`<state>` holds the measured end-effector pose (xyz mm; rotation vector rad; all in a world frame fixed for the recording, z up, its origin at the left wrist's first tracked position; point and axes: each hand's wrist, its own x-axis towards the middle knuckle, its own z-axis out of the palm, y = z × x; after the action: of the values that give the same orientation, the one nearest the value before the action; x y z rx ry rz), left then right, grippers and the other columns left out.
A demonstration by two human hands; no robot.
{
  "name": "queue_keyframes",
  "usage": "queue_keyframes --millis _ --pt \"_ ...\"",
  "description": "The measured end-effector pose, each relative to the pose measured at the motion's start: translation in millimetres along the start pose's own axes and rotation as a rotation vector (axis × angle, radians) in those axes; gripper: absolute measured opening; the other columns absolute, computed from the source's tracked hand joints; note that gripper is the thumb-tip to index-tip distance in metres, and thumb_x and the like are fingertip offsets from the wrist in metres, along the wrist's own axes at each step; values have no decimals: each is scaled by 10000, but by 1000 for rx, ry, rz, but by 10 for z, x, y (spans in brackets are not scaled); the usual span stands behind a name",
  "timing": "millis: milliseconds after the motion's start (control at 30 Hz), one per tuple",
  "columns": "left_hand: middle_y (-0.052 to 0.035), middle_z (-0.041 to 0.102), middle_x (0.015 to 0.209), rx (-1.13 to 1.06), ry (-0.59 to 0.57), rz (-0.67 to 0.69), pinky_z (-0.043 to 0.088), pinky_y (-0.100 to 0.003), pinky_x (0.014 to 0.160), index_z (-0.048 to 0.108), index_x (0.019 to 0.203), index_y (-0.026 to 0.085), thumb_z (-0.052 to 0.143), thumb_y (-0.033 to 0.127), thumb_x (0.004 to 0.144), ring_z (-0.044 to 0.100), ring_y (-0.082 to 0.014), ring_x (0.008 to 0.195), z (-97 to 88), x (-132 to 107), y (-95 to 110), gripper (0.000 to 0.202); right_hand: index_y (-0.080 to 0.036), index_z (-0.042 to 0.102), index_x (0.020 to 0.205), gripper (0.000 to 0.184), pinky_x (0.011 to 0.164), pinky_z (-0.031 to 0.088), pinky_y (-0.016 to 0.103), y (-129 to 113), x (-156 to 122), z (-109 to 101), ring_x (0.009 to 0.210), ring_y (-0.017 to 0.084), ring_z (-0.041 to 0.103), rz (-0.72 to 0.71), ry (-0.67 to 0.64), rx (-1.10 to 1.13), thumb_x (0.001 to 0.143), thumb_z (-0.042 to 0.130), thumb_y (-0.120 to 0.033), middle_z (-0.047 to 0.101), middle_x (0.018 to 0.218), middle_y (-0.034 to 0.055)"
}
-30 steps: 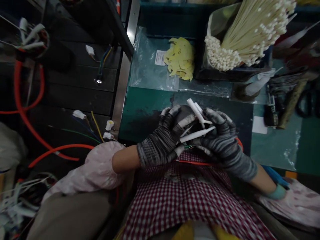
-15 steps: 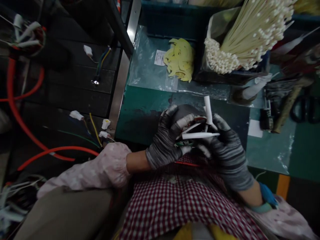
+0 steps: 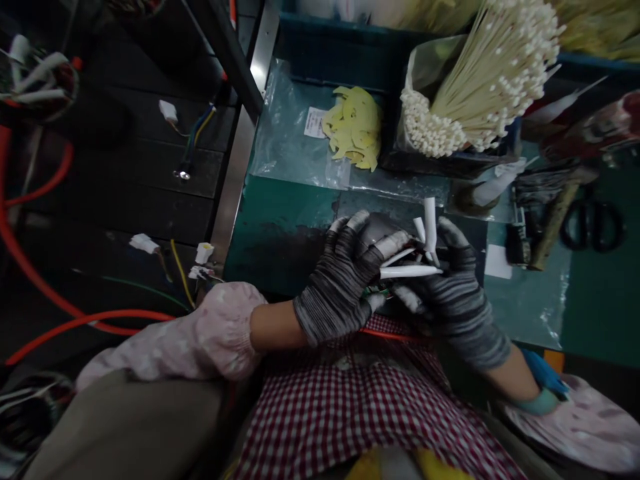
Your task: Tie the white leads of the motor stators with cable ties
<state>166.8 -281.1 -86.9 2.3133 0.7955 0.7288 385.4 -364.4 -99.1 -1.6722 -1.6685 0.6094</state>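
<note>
Both my hands wear grey striped gloves and meet over the near edge of a green bench (image 3: 285, 220). My left hand (image 3: 345, 280) curls its fingers round a dark rounded part (image 3: 377, 227) with thin wires under it. My right hand (image 3: 450, 293) is closed on several white tubes (image 3: 410, 271); one lies level between the hands and another (image 3: 430, 220) points up. An orange cable (image 3: 385, 332) runs just beneath the hands, across my red checked apron.
A clear bag of yellow cut pieces (image 3: 353, 130) lies at the back of the bench. A bundle of white cable ties (image 3: 480, 87) stands in a dark bin. Black scissors (image 3: 593, 227) lie at the right. Orange cables (image 3: 75, 323) and white connectors (image 3: 203, 253) hang at the left.
The white tube that leaned left has swung upright in my right hand. Both hands stay pressed together and have drifted slightly right in view.
</note>
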Motion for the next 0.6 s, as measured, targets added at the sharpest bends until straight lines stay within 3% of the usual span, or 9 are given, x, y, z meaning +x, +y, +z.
queue_keyframes --millis 100,167,300,400,467,533,567,600 --pt "-149 378 1730 -66 -5 -35 342 -649 1350 400 1619 283 782 310 924 330 -390 1648 -24 2 -79 794 -360 596 1546 601 1151 599 586 -47 111 -13 1441 356 630 -95 -47 -103 968 745 -291 427 1756 96" --pt "-139 443 1689 -150 -6 -38 420 -612 1322 392 1631 299 802 327 916 378 -375 1625 -100 20 -208 824 -360 649 1495 523 1187 569 588 -70 282 4 1453 346 622 -133 -116 -62 981 719 -288 458 1740 77" --pt "-162 564 1580 -200 -59 34 532 -596 1238 422 1631 266 806 384 936 542 -350 1509 -379 148 -661 803 -320 636 1505 492 1137 610 513 -72 716 141 1369 296 681 -164 -243 166 1020 705 -365 584 1641 92" --pt "-207 631 1517 -109 -166 104 623 -572 1116 402 1642 217 817 418 928 667 -348 1385 -588 284 -940 850 -292 684 1429 408 1094 628 466 -34 951 299 1287 264 718 -198 -223 201 1038 696 -409 684 1515 90" --pt "-223 680 1450 64 -110 67 668 -557 1011 400 1640 188 891 433 855 729 -366 1274 -668 324 -942 958 -283 749 1306 313 1090 622 480 -1 1029 403 1249 269 725 -245 -166 142 1032 703 -429 699 1475 93" --pt "-208 705 1403 316 12 -6 665 -564 981 477 1586 182 970 398 765 733 -388 1224 -687 300 -796 982 -287 765 1231 242 1051 637 456 33 1060 473 1202 250 735 -331 -80 102 1063 651 -417 718 1416 91" --pt "-172 730 1370 427 32 4 653 -559 996 570 1502 202 951 318 789 726 -380 1226 -680 270 -694 817 -295 753 1232 238 1035 642 435 50 1064 482 1192 234 735 -378 -30 93 1088 601 -407 727 1384 85" --pt "-109 779 1274 511 -33 95 657 -523 968 668 1365 244 876 225 859 746 -340 1156 -667 235 -592 548 -302 729 1260 251 1022 645 415 71 1063 468 1186 220 733 -414 27 82 1107 555 -399 732 1354 78"
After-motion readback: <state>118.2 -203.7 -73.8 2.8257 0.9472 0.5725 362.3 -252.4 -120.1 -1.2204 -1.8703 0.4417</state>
